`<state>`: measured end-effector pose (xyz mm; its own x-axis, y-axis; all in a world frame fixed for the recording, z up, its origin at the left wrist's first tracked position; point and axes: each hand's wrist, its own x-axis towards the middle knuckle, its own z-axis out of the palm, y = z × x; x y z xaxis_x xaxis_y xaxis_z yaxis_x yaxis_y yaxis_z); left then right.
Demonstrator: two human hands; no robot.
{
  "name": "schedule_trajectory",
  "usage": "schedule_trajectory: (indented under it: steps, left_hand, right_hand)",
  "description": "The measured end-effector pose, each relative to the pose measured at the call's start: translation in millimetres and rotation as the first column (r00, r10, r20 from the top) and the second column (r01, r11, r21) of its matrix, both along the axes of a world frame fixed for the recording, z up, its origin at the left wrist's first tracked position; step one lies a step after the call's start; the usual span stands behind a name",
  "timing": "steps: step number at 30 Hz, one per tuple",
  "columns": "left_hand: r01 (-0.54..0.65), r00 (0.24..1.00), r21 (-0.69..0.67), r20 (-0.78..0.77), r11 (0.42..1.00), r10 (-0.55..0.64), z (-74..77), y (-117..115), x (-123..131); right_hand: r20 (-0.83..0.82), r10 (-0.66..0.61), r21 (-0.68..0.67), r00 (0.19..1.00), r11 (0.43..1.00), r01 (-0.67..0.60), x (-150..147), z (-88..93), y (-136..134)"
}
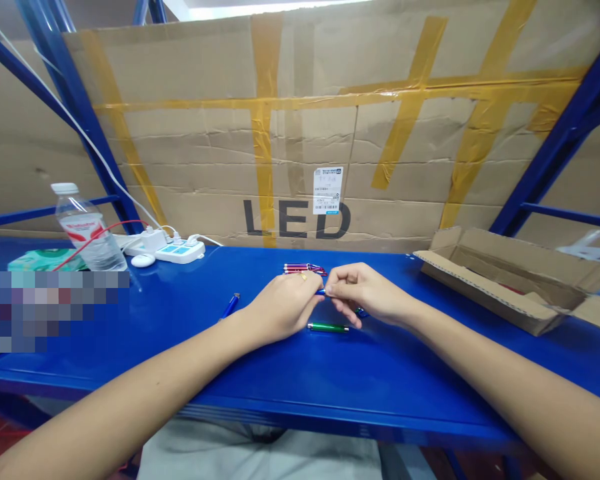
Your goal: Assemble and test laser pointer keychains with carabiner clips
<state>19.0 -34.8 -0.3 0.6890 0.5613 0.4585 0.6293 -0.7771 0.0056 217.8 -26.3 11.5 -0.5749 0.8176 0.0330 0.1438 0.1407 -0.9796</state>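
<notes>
Both hands meet above the blue table (260,373). A slim blue pen-like tube (321,292) shows between them, mostly hidden by the fingers. My left hand (283,300), with a gold-coloured ring, is closed around one end. At the other end, my right hand (363,291) pinches with thumb and forefinger, its lower fingers loosely curled. Just below the hands lies a green metallic tube (329,327) with silver ends. Several red metallic tubes (303,268) lie together behind my left hand. Another blue tube (230,306) rests left of it, partly covered by my forearm.
An open cardboard box (485,297) stands at the right. To the left are a water bottle (87,230), a green packet (47,260), a white power strip (180,251) with cables and a small white case (143,261). A large taped cardboard sheet (205,147) stands behind, between blue posts.
</notes>
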Motion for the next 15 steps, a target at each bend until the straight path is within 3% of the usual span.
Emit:
schedule_trajectory:
  steps: [5,9,15]
  left_hand:
    - [-0.051,0.995,0.105,-0.082,0.993,0.059,-1.0,2.7,-1.4]
    - [-0.085,0.994,0.025,-0.060,0.996,0.086,-0.1,-0.8,0.1]
    - [-0.103,0.992,-0.045,0.069,0.994,0.106,1.0,-5.7,2.9]
  right_hand:
    - [-0.046,-0.016,-0.090,0.999,0.996,0.011,-1.9,-1.9,0.8]
    - [0.043,-0.043,0.089,0.998,0.995,0.039,-5.5,-0.6,-3.9]
    - [0.132,-0.110,0.347,0.985,0.936,0.058,-4.3,-4.4,-4.7]
